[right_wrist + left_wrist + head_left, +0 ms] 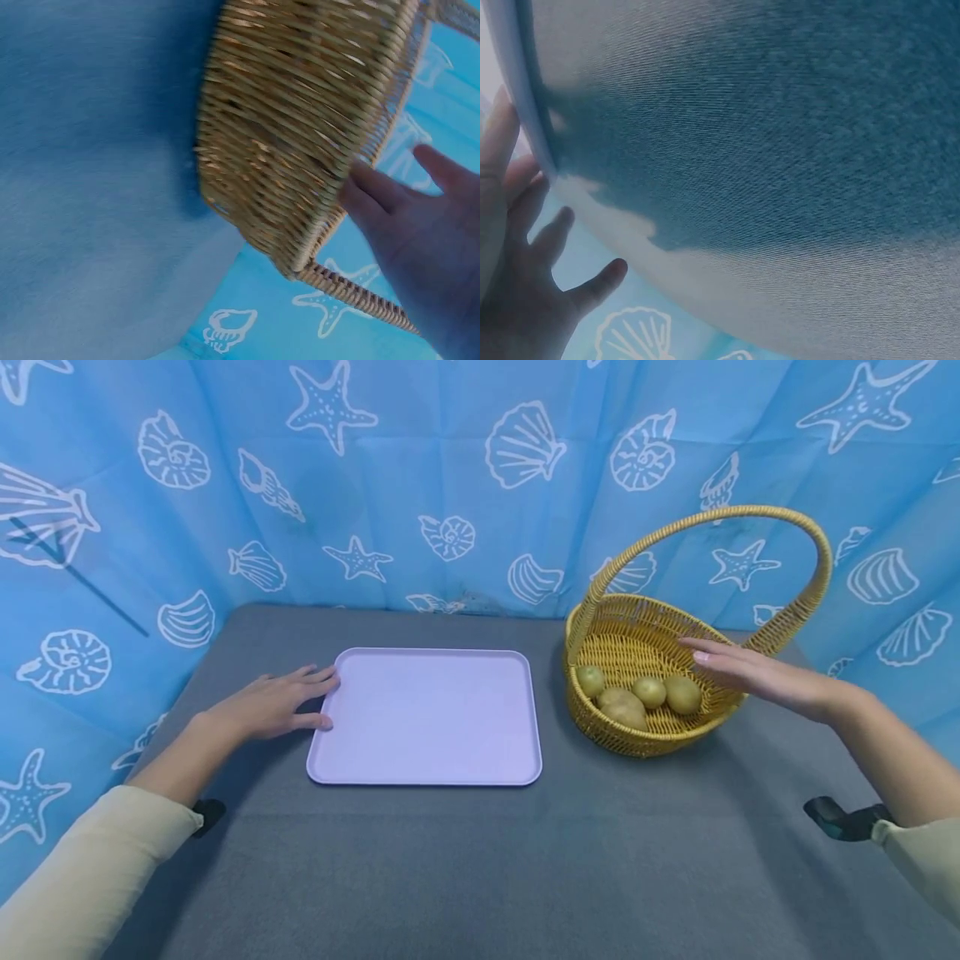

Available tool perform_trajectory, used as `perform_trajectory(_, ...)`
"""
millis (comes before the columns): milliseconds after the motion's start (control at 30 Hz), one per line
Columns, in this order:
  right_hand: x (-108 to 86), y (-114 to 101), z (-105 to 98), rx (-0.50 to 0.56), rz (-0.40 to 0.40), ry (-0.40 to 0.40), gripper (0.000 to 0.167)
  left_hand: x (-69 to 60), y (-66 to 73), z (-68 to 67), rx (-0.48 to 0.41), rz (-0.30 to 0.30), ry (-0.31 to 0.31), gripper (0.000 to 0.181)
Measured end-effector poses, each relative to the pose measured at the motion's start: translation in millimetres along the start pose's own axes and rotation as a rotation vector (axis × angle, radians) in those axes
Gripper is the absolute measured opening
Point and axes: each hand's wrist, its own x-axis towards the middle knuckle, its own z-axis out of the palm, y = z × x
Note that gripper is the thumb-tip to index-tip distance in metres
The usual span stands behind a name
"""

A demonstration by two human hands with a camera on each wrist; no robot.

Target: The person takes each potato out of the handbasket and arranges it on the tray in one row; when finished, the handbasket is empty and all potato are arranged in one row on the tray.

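A pale lilac tray [427, 718] lies flat on the grey table. My left hand [288, 703] rests at its left edge, fingers loosely spread, thumb and fingertips touching the rim; the left wrist view shows the fingers [551, 236] beside the tray's side. A golden wicker basket [630, 739] with a tall arched handle stands right of the tray. Inside lie several roundish things: a large brownish potato-like one [622, 710], another brownish one [683, 695], and smaller yellow-green ones [591, 679]. Over the basket's right side hovers my right hand [765, 677], fingers extended, holding nothing.
The grey cloth-covered table [480, 868] stretches in front of tray and basket. Behind and at the sides hangs a blue curtain [465, 468] with white shell and starfish prints. The basket handle [720, 514] arches high beside my right hand.
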Motion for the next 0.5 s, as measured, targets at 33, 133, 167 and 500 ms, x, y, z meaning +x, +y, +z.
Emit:
perform_trajectory(33, 1.1, 1.4, -1.8, -0.007, 0.012, -0.029, 0.064, 0.0, 0.3, -0.7, -0.005, -0.002, -0.003, 0.087)
perform_trajectory(133, 4.0, 3.4, -7.3, -0.032, 0.039, -0.091, 0.066, -0.1, 0.6, -1.9, -0.009, -0.004, -0.007, 0.088)
perform_trajectory(167, 5.5, 3.7, -8.8, -0.026, 0.036, -0.103, 0.066, 0.0, 0.4, -2.0, -0.006, -0.001, -0.007, 0.088)
perform_trajectory(500, 25.0, 5.6, -20.6, 0.096, 0.169, -0.146, 0.081, 0.4, 2.9, -2.4, -0.002, -0.007, -0.01, 0.086)
